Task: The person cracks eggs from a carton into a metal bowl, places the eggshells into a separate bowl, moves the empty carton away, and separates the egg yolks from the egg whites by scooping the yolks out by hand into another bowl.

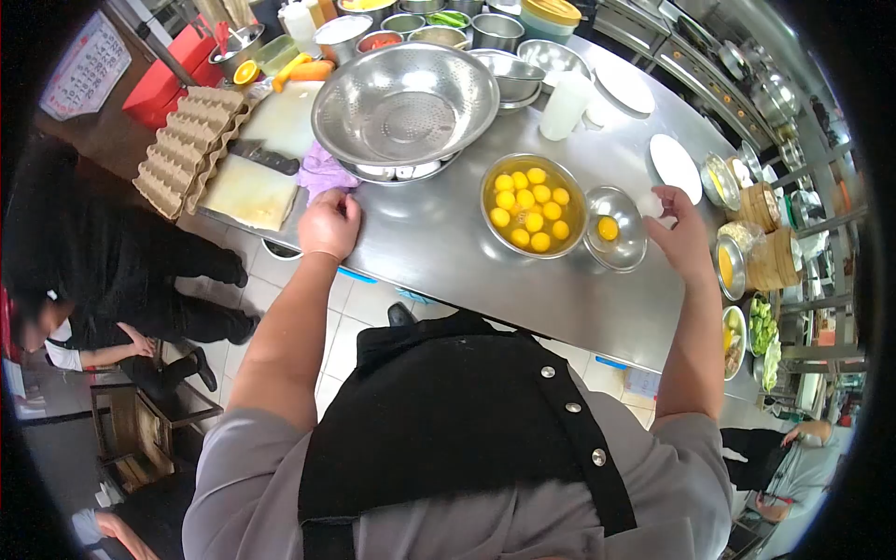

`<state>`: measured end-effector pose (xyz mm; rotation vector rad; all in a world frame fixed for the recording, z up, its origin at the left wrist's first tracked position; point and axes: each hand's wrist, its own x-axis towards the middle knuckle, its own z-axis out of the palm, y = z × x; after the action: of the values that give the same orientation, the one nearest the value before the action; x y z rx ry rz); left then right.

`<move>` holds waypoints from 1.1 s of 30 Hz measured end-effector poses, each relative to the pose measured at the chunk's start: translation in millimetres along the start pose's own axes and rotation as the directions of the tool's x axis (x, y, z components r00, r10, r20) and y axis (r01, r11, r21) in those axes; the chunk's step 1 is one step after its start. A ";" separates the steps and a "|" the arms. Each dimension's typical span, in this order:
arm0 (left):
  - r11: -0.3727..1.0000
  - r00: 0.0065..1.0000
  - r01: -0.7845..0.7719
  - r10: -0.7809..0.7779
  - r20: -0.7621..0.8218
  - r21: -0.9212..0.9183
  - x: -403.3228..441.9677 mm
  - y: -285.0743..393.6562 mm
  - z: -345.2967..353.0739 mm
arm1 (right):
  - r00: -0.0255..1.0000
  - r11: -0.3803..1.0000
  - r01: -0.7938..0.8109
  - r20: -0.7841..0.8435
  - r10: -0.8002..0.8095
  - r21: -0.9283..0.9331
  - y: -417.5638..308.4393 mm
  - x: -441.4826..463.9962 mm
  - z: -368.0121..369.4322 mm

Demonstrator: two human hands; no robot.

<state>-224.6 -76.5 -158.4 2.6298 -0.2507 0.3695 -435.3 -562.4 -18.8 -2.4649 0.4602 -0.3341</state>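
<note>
My right hand (679, 231) holds a white eggshell (651, 205) between its fingertips, just beyond the right rim of a small steel bowl (627, 250). One yolk (608, 228) lies in that bowl. Touching it on the left is a larger steel bowl (487, 217) with several yolks (525, 199) in clear egg white. My left hand (329, 225) rests closed at the table's front edge, beside a purple cloth (324, 171); what its curled fingers hold, if anything, is hidden. A big perforated steel bowl (406, 103) sits over another vessel with white eggs partly showing beneath.
Stacked egg cartons (189, 140), cutting boards (250, 191) and a knife (264, 156) lie on the left of the steel table (420, 243). A squeeze bottle (567, 105) and white plates (675, 168) stand behind the egg bowls. Other people are at far left and lower right.
</note>
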 end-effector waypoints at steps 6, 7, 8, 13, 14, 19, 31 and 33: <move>0.999 0.997 -0.044 0.043 -0.071 -0.021 -1.9 -1.0 1.3 | 0.972 0.968 0.087 0.195 -0.135 0.236 -73.1 26.7 65.3; 0.999 0.998 -0.029 0.028 -0.058 -0.027 -0.7 -1.6 1.2 | 0.962 0.958 0.076 0.231 -0.143 0.275 -84.6 29.4 76.6; 0.999 0.999 -0.015 0.014 -0.039 -0.035 -0.1 -1.8 1.1 | 0.957 0.955 0.085 0.244 -0.157 0.284 -91.9 33.9 87.2; 0.999 0.999 -0.002 0.001 -0.034 -0.041 -1.0 -0.3 0.1 | 0.949 0.943 0.158 0.220 -0.227 0.294 -83.2 74.4 125.4; 0.999 1.000 0.005 -0.006 -0.013 -0.046 -0.2 -1.4 0.3 | 0.961 0.955 0.138 0.200 -0.193 0.261 -82.2 81.8 123.8; 0.999 1.000 0.006 -0.006 0.001 -0.035 -0.9 0.2 -2.1 | 0.991 0.990 0.059 0.116 -0.074 0.130 -76.3 108.7 117.8; 1.000 1.000 0.001 -0.001 -0.008 -0.031 0.5 -2.6 2.6 | 0.941 0.955 0.021 0.329 0.081 -0.294 -58.4 175.0 165.7; 0.999 1.000 0.005 -0.006 -0.016 -0.034 -0.1 -2.3 2.9 | 0.918 0.950 0.023 0.384 0.103 -0.310 -43.7 188.9 177.4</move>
<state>-223.5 -75.9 -161.8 2.5930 -0.2421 0.3815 -193.0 -512.9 -107.5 -2.7273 0.4110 0.2800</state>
